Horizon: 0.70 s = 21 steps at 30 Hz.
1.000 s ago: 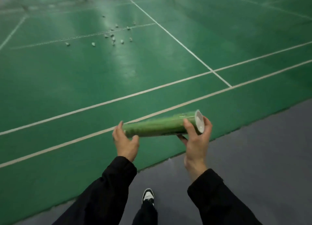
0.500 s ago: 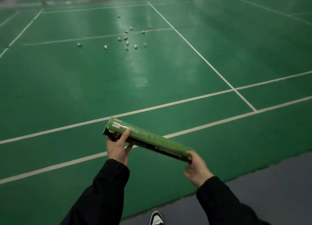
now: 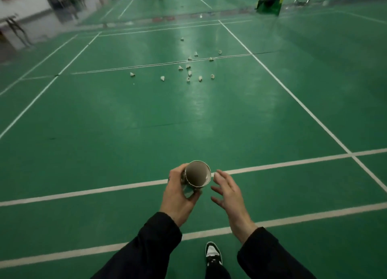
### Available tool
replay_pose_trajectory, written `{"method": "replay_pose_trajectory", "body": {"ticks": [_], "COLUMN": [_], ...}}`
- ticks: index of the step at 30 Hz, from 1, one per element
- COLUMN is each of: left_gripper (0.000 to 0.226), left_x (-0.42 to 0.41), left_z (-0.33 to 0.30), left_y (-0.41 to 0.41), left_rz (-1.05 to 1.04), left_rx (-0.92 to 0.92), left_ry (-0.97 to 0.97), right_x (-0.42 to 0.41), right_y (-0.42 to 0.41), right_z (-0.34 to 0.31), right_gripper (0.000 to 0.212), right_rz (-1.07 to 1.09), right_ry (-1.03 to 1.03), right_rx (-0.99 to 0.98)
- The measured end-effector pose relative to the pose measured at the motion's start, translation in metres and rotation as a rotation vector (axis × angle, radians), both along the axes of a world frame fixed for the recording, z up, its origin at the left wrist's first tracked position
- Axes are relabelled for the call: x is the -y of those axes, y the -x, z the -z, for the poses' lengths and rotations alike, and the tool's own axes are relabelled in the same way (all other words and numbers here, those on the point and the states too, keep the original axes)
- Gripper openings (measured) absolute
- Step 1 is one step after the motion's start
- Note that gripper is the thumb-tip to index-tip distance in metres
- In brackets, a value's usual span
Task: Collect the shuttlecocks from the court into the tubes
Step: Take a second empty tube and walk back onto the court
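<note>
Left hand is gripping an open-mouthed green cardboard tube, right hand spread empty beside it, while I'm heading toward scattered white feather shuttlecocks, probably needing to crouch.

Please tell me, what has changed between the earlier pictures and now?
The right hand let go of the tube and is open beside it. The left hand turned the tube from sideways to open end up. The person walked onto the court. The shuttlecocks lie as before.
</note>
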<state>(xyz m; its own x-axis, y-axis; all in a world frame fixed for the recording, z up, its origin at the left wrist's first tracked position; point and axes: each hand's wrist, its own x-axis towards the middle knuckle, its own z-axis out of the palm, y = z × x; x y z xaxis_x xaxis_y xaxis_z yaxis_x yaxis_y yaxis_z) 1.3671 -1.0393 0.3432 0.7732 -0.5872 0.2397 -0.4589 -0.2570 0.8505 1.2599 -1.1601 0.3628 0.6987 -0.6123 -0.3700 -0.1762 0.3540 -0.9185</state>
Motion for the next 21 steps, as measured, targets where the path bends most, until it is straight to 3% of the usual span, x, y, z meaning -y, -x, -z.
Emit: {"method": "replay_pose_trajectory", "body": {"ticks": [4, 8, 11, 18, 21], "left_gripper": [0.073, 0.045, 0.069, 0.083, 0.095], "left_x": [0.060, 0.105, 0.140, 0.231, 0.277], "left_z": [0.007, -0.005, -0.014, 0.012, 0.016], "left_y": [-0.098, -0.187, -0.251, -0.436, -0.516], "left_rz": [-0.028, -0.075, -0.107, -0.146, -0.329], "left_rx": [-0.012, 0.002, -0.013, 0.031, -0.271], "left_ry": [-0.146, -0.249, -0.226, -0.190, -0.169], "right_x": [0.062, 0.113, 0.146, 0.230, 0.275], "right_y": [-0.110, -0.210, -0.281, -0.462, -0.544], "right_z": [-0.017, -0.036, -0.038, -0.021, -0.025], "right_gripper": [0.080, 0.087, 0.101, 0.075, 0.073], "right_rz": [-0.195, -0.412, -0.460, -0.320, -0.233], "right_ry": [0.191, 0.405, 0.498, 0.706, 0.728], "right_rx": [0.039, 0.005, -0.009, 0.020, 0.021]}}
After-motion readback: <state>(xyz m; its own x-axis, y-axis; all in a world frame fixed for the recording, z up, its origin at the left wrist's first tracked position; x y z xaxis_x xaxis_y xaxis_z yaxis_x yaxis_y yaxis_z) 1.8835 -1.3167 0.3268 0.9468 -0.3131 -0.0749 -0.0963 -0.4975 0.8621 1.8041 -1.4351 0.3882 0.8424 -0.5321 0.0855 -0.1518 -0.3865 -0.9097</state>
